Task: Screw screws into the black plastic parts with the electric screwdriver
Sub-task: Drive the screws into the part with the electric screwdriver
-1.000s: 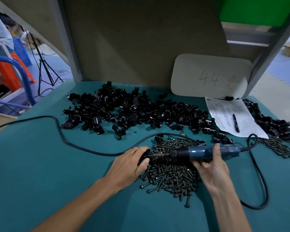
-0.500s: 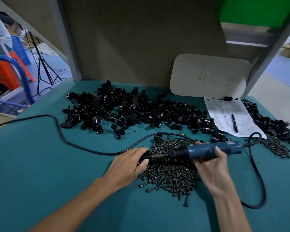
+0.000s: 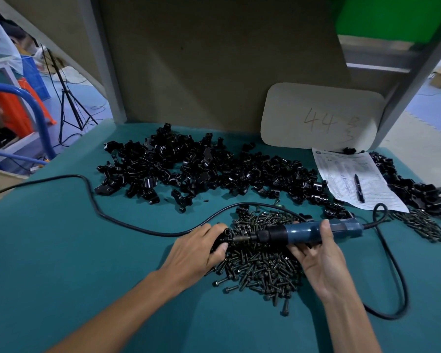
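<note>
My left hand [image 3: 197, 253] grips a black plastic part [image 3: 224, 239] at the left edge of a heap of dark screws [image 3: 261, 261]. My right hand [image 3: 318, 253] holds the blue electric screwdriver [image 3: 308, 233] lying horizontally over the heap, thumb across its barrel. The screwdriver's bit [image 3: 242, 238] points left and meets the part. A wide pile of black plastic parts [image 3: 204, 169] stretches across the green table behind.
The screwdriver's black cord [image 3: 392, 271] loops right of my right hand and runs left across the green table [image 3: 61, 250]. A paper sheet [image 3: 341, 171] with a pen [image 3: 359, 184] lies at the right, by more black parts [image 3: 423, 192] and screws [image 3: 423, 222]. A beige board [image 3: 321, 115] leans against the back wall.
The screwdriver has shifted slightly left, with its bit staying against the part in my left hand. My right hand slid a little along the barrel. My left hand keeps its place.
</note>
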Demonstrator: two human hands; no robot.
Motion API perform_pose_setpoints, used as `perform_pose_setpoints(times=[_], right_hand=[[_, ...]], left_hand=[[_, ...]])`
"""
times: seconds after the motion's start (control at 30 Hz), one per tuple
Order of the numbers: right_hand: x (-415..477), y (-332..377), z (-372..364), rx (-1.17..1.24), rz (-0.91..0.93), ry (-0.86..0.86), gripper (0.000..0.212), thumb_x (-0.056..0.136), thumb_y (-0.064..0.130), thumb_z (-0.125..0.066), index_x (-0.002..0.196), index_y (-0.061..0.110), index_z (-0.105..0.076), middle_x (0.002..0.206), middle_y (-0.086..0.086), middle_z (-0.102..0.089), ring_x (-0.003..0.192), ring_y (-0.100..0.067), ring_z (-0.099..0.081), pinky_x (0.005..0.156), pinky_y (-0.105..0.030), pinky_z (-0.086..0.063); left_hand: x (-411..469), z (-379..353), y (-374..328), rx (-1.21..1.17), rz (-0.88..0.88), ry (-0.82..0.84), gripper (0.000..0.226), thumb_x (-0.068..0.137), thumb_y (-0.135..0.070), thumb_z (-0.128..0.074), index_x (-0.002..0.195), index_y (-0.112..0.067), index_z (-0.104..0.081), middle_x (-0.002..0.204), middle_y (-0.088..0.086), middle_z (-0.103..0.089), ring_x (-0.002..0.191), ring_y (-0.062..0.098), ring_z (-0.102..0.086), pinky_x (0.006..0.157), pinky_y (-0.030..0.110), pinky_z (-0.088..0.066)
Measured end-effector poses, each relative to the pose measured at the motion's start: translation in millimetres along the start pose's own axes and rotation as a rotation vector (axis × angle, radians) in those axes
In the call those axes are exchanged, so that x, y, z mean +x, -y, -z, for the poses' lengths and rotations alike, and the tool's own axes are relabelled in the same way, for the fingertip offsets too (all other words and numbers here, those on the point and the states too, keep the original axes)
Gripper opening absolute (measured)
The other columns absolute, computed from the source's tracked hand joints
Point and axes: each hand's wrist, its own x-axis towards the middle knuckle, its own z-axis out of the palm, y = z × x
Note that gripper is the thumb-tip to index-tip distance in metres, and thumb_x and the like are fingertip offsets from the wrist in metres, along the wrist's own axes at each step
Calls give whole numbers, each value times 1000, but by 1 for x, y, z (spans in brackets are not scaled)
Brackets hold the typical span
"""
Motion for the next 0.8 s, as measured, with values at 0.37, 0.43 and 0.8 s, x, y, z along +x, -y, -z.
perform_pose_setpoints(times=[0.37,0.43,0.8], right_hand=[[0,-3,0,21,14,21,47,89,47,-62,120,13,-54,101,-7,-78,106,-26,-74,74,-35,-63],[-1,-3,0,23,18,25,46,90,47,-61,120,13,-54,101,-7,-77,106,-25,-74,74,-35,-63],[-4,-3,-4,32,21,30,55,89,47,-61,130,11,-50,116,-13,-69,106,-25,-74,74,-34,-63]], left_hand=[[1,1,-1,9,-4,17,44,99,-53,-23,129,-29,-45,98,-15,-46,82,5,-42,61,21,-28],[1,1,0,8,-1,24,45,99,-53,-22,130,-29,-44,99,-14,-46,83,5,-42,62,21,-29],[1,0,0,-8,-2,18,39,100,-52,-22,127,-31,-41,98,-14,-48,81,6,-43,57,17,-26]])
